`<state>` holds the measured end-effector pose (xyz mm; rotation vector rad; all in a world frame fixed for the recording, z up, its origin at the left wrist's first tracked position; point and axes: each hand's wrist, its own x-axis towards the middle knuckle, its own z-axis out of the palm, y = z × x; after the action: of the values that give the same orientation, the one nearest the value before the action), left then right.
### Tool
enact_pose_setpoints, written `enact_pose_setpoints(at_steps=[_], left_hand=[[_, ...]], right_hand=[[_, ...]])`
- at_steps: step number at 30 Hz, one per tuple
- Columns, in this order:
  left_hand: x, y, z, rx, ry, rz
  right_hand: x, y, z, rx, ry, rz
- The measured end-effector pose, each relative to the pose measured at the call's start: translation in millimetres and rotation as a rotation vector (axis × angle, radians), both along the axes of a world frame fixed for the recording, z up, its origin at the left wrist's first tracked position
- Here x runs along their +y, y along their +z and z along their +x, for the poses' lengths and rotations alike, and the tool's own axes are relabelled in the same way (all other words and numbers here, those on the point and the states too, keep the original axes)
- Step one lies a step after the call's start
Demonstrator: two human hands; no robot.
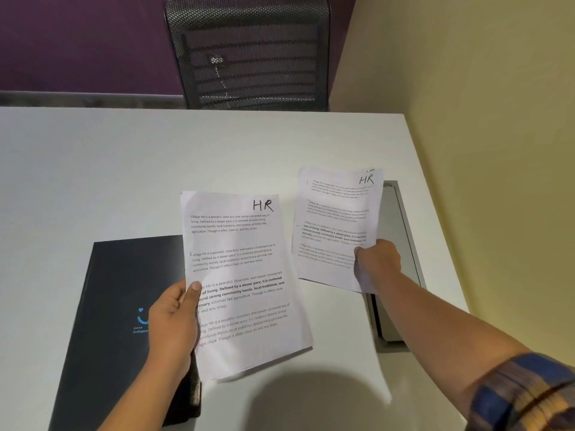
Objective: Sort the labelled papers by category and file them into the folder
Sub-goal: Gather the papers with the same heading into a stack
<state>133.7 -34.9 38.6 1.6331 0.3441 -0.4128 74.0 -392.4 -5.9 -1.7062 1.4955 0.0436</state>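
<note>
My left hand (172, 318) grips a white printed paper (242, 275) by its left edge, thumb on top; "HR" is handwritten in its top right corner. It is held above the table, partly over a closed black folder (115, 306) with a small blue logo. My right hand (378, 259) pinches a second paper (336, 225), also marked "HR", at its lower right edge and holds it up to the right. The two sheets are apart.
The white table (155, 169) carries a grey cable-tray flap (395, 259) set into it under the right paper. A black mesh chair (249, 54) stands behind the far edge. A yellow wall (482, 119) runs close along the right.
</note>
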Motion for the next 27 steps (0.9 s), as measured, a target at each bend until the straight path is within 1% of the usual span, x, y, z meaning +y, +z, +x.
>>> enact_pose_setpoints(at_steps=[2, 4, 6, 10, 12, 15, 17, 19, 23, 27], left_hand=[[0.6, 1.0, -1.2, -0.004, -0.001, 0.011], [0.8, 2.5, -2.7, 0.003, -0.006, 0.015], [1.8, 5.1, -5.4, 0.004, -0.011, 0.019], [7.1, 18.9, -12.1, -0.021, -0.006, 0.030], [9.0, 26.1, -16.3, -0.020, -0.004, 0.030], [7.8, 36.5, -26.1, -0.018, -0.003, -0.001], [3.9, 44.1, -35.8, -0.003, -0.013, -0.049], [-3.1, 52.4, -47.2, 0.020, -0.041, -0.103], [-18.6, 68.7, -70.8, 0.068, -0.078, -0.226], [-23.2, 82.0, -90.7, 0.057, -0.144, -0.272]], right_hand=[[-0.3, -0.5, -8.5, -0.045, -0.024, -0.021], [1.6, 1.8, -15.2, -0.124, -0.107, 0.004], [5.2, 10.1, -21.6, -0.246, -0.163, 0.049], [15.3, 48.9, -46.0, -0.467, -0.191, 0.144], [23.5, 73.1, -68.1, -0.520, -0.170, 0.228], [44.5, 102.7, -103.8, -0.541, -0.070, 0.364], [62.9, 111.9, -123.2, -0.582, 0.012, 0.488], [82.2, 115.5, -135.9, -0.587, 0.087, 0.541], [114.1, 120.8, -149.4, -0.595, 0.127, 0.522], [129.5, 125.2, -162.8, -0.612, 0.153, 0.363]])
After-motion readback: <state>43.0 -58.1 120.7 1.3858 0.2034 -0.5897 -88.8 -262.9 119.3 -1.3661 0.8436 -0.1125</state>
